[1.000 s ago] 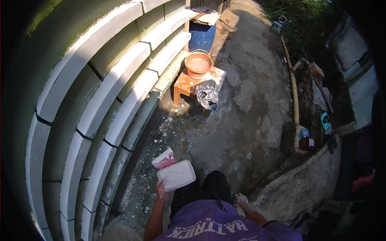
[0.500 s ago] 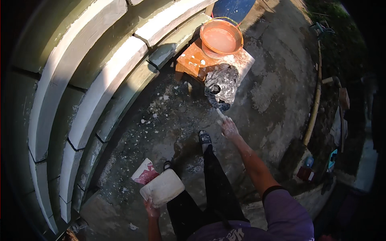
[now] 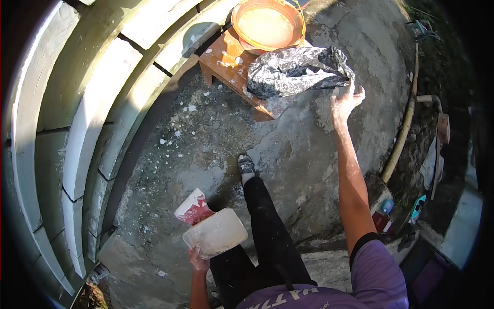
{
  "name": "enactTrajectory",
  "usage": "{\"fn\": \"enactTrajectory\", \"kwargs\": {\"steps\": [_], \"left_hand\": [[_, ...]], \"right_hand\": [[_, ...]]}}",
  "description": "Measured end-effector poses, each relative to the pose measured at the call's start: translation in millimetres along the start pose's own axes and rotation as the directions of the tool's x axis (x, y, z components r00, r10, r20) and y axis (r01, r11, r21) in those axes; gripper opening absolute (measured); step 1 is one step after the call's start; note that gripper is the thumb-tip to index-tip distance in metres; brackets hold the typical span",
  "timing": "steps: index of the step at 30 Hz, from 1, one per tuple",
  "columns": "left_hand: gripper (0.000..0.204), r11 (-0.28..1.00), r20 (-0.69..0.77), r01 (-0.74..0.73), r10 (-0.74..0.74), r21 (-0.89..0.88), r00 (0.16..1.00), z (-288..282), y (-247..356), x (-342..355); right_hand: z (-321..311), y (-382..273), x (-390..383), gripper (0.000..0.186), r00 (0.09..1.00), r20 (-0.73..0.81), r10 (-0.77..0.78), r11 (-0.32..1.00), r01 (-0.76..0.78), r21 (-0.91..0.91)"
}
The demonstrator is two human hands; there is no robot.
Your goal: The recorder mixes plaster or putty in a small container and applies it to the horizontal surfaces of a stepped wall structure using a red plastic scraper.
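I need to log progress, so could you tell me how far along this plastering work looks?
Done: wall looks coated white. In hand: left hand holds a smeared tray; right hand grips the black bag beside the orange basin. Left: splashes dot the ground.

Bare concrete floor (image 3: 309,154) before stool (image 3: 226,67)

Outdoor work yard — plastered wall (image 3: 103,118), concrete ground (image 3: 303,170)

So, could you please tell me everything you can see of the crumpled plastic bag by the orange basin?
The crumpled plastic bag looks like thin, shiny black-and-silvery film, heavily creased and catching sunlight. It lies slumped over the right end of the small orange wooden stool, just below the orange basin. The right hand touches its right edge; whether the fingers pinch it is unclear.
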State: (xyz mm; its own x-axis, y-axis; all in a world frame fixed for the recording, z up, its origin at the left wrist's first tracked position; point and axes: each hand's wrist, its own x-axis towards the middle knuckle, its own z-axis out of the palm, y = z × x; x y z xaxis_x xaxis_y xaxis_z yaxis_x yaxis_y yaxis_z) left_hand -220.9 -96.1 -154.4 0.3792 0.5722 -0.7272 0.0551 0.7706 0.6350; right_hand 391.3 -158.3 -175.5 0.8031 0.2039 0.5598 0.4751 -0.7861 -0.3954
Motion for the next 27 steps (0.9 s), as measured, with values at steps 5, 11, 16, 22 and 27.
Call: {"fn": "enactTrajectory", "kwargs": {"steps": [5,11,16,22,27], "left_hand": [[0.054,0.999,-0.005,0.032,-0.031,0.042,0.999,19.9,2.7,6.9],[0.061,0.999,-0.023,0.028,-0.027,0.047,0.999,20.6,16.5,6.6],[0.062,0.999,0.002,0.03,-0.03,-0.025,1.0,22.5,21.1,0.3],[0.059,0.993,-0.049,0.049,-0.054,-0.108,0.997,27.0,17.0,-1.3],[0.059,0.988,-0.043,0.089,-0.094,-0.123,0.995,20.1,8.1,2.7]], "right_hand": [[15.0,-8.3,-42.6,0.033,0.968,0.175,-0.178,0.952,0.124,0.28],[80.1,-39.2,-46.7,0.025,0.845,0.272,-0.461,0.887,0.452,0.098],[94.3,-38.0,-33.8,0.027,0.393,0.901,-0.184,0.966,-0.096,0.239],[75.0,-45.7,-41.2,0.015,0.358,0.837,-0.414,0.513,-0.668,0.539],[55.8,-68.6,-42.2,0.012,0.453,0.585,-0.672,0.517,-0.279,0.809]]}}
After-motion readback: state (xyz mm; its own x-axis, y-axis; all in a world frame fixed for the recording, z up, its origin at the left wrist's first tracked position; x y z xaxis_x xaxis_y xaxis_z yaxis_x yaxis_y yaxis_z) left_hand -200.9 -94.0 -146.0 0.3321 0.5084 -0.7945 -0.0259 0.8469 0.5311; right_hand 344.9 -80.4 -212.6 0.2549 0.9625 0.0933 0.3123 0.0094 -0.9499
